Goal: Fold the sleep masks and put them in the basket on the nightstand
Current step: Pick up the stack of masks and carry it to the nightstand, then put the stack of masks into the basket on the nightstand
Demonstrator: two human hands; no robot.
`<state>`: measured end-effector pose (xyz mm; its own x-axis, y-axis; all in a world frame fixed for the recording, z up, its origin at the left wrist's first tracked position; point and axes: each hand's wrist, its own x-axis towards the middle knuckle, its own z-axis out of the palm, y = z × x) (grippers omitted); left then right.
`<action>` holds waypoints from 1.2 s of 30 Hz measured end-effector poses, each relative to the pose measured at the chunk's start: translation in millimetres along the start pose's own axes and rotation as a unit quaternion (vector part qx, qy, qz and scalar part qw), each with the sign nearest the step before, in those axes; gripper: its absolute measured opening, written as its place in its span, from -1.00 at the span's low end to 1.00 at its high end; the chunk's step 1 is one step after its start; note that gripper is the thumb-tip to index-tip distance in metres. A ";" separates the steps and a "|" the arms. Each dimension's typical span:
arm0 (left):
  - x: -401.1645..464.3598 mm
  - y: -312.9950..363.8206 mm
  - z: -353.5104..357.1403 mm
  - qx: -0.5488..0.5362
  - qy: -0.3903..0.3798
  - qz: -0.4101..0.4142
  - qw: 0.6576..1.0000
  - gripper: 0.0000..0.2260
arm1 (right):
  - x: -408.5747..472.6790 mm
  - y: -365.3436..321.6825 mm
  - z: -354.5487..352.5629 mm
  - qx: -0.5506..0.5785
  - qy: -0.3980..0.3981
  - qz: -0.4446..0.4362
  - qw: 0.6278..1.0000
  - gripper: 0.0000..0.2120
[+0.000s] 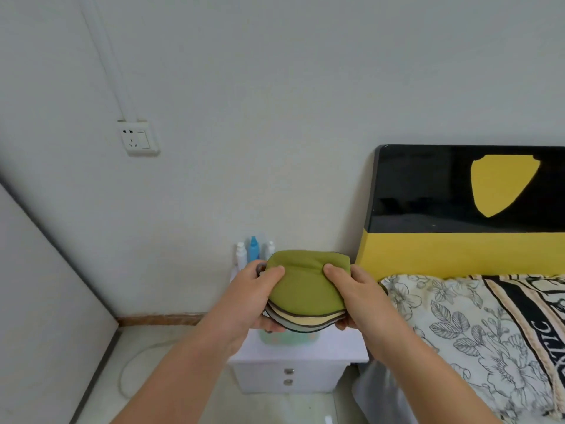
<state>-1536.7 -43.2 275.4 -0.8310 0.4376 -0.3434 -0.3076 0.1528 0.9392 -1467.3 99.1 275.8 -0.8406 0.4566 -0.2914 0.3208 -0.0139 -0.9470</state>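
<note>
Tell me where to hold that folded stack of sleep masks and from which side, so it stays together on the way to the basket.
Grip the stack of sleep masks at its two ends, thumbs on top and fingers beneath, as the left hand and right hand do. The layers fan open along the near curved edge, so pinching top to bottom should keep them together.

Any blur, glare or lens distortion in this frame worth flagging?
Head view: even, soft lighting; wide-angle bending curves the wall conduit; the glossy black headboard shows faint reflections; the nightstand looks washed out and soft; the stacked masks stay fairly sharp.
</note>
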 end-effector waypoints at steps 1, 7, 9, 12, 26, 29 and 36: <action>10.5 2.7 1.1 -0.001 0.002 0.000 1.000 -0.90 | 12.3 -2.1 -1.0 -0.002 0.000 0.001 1.000 -0.78; 72.0 8.4 2.0 0.000 0.013 -0.023 1.000 -0.90 | 75.7 -2.5 -0.4 0.018 -0.017 0.037 0.999 -0.73; 93.4 7.9 0.8 0.000 0.014 -0.033 0.999 -0.91 | 95.6 -1.4 1.5 0.021 -0.018 0.046 0.999 -0.73; 124.4 5.9 -2.7 0.005 0.011 -0.044 0.999 -0.92 | 123.2 2.4 5.5 0.023 -0.007 0.053 0.998 -0.76; 247.7 -29.8 -14.0 0.019 -0.025 -0.108 0.994 -0.85 | 225.2 47.2 26.9 0.023 0.055 0.111 0.992 -0.87; 264.8 -43.9 -11.6 0.021 -0.016 -0.124 0.992 -0.89 | 242.7 64.9 27.7 0.010 0.058 0.128 0.990 -0.85; 301.0 -88.9 -7.9 0.006 0.001 -0.173 0.985 -0.93 | 283.6 114.0 30.1 -0.011 0.039 0.166 0.985 -0.85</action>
<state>-1763.1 67.9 88.5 -0.6780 0.3558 -0.6432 -0.5671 0.3036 0.7657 -1682.3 200.2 81.1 -0.6522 0.4970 -0.5725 0.5825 -0.1548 -0.7980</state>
